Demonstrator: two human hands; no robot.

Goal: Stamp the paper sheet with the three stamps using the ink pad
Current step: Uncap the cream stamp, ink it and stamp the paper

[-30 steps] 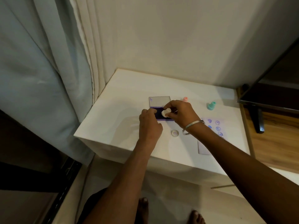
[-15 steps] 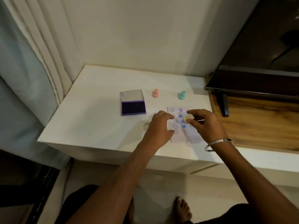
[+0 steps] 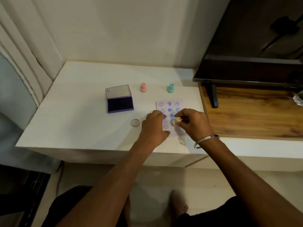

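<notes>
A small paper sheet with rows of blue smiley and heart prints lies on the white table. My right hand pinches a cream stamp, its base down on the sheet's middle column. My left hand rests on the sheet's left edge with fingers pressing it down. The open purple ink pad sits to the left. A pink stamp and a teal stamp stand upright behind the sheet.
A round clear cap lies on the table left of my left hand. A dark TV screen on a stand occupies the wooden shelf at the right. Curtains hang at the left; a wall runs behind.
My right hand carried the cream stamp from the ink pad to the paper sheet and lowered it onto the sheet. My left hand left the ink pad and now rests on the sheet's edge.
</notes>
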